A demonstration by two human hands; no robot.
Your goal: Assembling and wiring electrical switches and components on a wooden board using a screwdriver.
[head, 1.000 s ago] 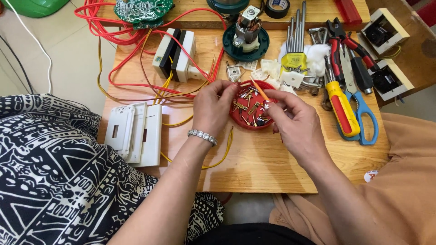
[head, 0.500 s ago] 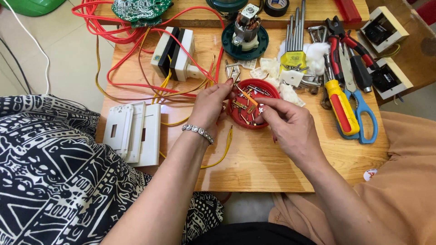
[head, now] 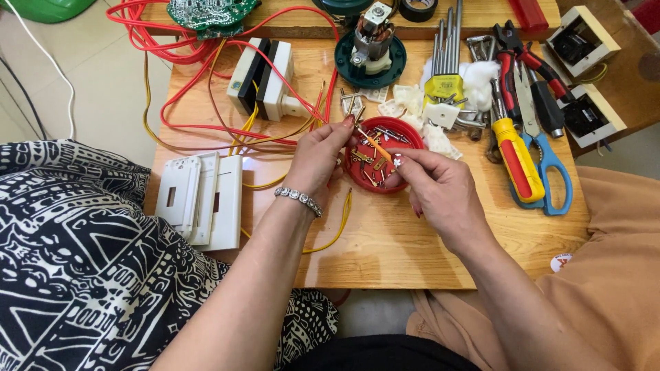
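The red lid (head: 385, 163), a shallow round plastic dish, sits mid-table holding small brass and steel screws and contacts. Over its left rim the left hand (head: 317, 159) pinches a thin orange-handled tool (head: 375, 144) between curled fingertips. At its lower right edge the right hand (head: 440, 189) is loosely curled, fingertips pressed together on a tiny metal piece (head: 397, 162)
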